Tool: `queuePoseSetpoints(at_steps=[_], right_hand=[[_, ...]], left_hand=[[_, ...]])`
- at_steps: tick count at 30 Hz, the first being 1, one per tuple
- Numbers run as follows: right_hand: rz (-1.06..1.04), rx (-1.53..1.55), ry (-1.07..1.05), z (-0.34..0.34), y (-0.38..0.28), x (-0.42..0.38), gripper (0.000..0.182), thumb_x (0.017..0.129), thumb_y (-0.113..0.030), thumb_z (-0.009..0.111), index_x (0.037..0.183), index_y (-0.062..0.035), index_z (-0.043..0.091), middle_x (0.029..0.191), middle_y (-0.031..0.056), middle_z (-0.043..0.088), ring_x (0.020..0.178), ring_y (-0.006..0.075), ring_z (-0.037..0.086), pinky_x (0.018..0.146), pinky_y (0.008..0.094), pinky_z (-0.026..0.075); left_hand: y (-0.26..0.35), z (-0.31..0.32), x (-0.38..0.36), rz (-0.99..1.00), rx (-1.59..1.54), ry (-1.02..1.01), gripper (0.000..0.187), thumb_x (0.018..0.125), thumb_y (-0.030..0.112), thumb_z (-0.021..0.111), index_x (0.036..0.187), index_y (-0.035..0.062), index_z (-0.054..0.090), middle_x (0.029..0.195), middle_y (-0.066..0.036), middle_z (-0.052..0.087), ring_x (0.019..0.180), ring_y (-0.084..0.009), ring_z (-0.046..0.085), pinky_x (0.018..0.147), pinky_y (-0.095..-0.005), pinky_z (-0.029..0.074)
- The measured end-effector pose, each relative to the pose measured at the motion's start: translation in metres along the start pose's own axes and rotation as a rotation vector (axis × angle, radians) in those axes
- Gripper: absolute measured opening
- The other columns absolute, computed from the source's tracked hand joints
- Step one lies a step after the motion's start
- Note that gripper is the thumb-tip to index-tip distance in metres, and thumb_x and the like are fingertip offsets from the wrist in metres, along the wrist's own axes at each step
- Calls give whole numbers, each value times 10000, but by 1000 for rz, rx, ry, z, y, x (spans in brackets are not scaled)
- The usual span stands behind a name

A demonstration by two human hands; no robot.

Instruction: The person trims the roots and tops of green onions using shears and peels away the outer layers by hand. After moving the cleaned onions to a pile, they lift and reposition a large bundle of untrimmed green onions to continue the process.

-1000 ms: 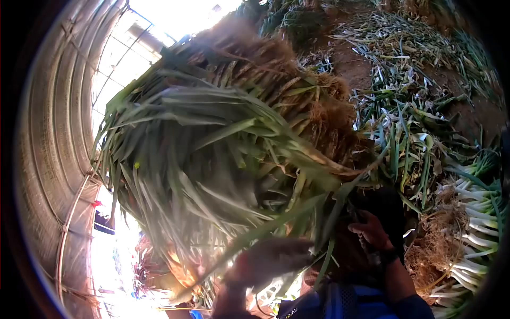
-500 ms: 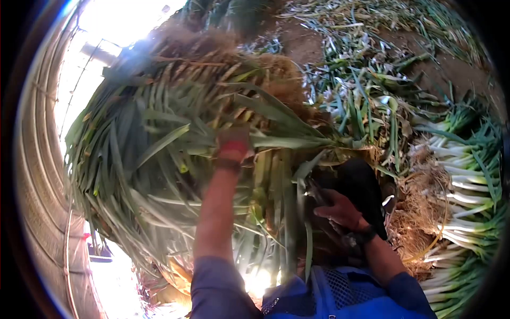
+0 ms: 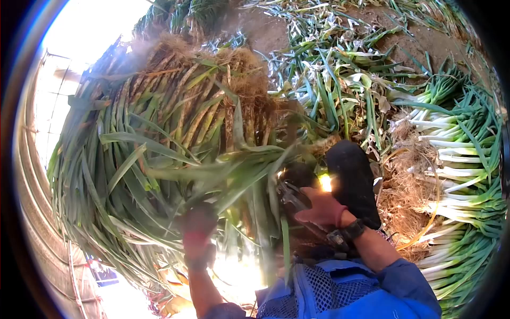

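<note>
My left hand (image 3: 198,226), in a reddish glove with dark fingers, is smeared by motion at the front of a big heap of untrimmed leeks (image 3: 175,111). Long green leaves (image 3: 234,175) stretch just above it, also blurred. My right hand (image 3: 324,208), in a pinkish glove, is closed in front of my lap beside a dark greyish shape (image 3: 291,195); I cannot tell what it grips. A long leaf (image 3: 285,242) hangs down left of the right hand. The heap's brown, dirty stalks and roots face away from me.
Cleaned leeks (image 3: 459,173) with white stems lie in a row at the right, their roots (image 3: 409,196) toward me. Stripped leaves (image 3: 340,80) litter the soil ahead. My dark-clad knee (image 3: 350,181) rises beyond the right hand. A ribbed wall (image 3: 40,212) curves along the left.
My left hand has come down and left, toward me, from the middle of the heap. Leaves beside it have shifted. My right hand stays near my knee; the whole view has shifted slightly.
</note>
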State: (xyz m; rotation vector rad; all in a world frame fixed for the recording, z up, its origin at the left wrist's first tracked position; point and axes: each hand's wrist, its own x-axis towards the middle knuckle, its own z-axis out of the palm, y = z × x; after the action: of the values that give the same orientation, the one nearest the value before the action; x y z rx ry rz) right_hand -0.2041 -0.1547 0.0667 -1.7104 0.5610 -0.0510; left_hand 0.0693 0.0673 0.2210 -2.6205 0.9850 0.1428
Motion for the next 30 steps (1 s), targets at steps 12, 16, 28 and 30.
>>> queuePoseSetpoints(at_steps=[12, 16, 28, 30], right_hand=[[-68, -11, 23, -16, 33, -35, 714, 750, -388, 804, 1300, 13, 591, 1091, 278, 712, 1061, 421, 700, 925, 481, 554], [4, -3, -7, -33, 21, -40, 719, 763, -401, 796, 1335, -14, 591, 1170, 259, 695, 1092, 429, 682, 957, 489, 542], [58, -152, -75, -52, 14, -49, 813, 754, -466, 806, 1381, -6, 567, 1247, 243, 676, 1166, 409, 655, 1019, 482, 519], [17, -107, -42, -46, 17, -50, 807, 752, -468, 805, 1368, 0, 575, 1255, 249, 673, 1169, 414, 653, 1019, 482, 519]], left_hand=[[180, -172, 5, 703, -313, 305, 344, 840, 372, 820, 1052, 111, 749, 812, -74, 741, 672, -285, 706, 644, -423, 551], [288, -122, 99, 878, -274, 146, 302, 927, 302, 717, 1170, 127, 764, 1003, -129, 777, 901, -322, 757, 771, -455, 581], [328, 116, 211, 650, 195, -234, 314, 789, 276, 768, 1059, 127, 825, 1109, -132, 790, 1010, -329, 768, 856, -473, 611], [328, 99, 214, 579, 251, -354, 341, 782, 294, 781, 1059, 99, 817, 1098, -151, 787, 1007, -350, 766, 859, -476, 610]])
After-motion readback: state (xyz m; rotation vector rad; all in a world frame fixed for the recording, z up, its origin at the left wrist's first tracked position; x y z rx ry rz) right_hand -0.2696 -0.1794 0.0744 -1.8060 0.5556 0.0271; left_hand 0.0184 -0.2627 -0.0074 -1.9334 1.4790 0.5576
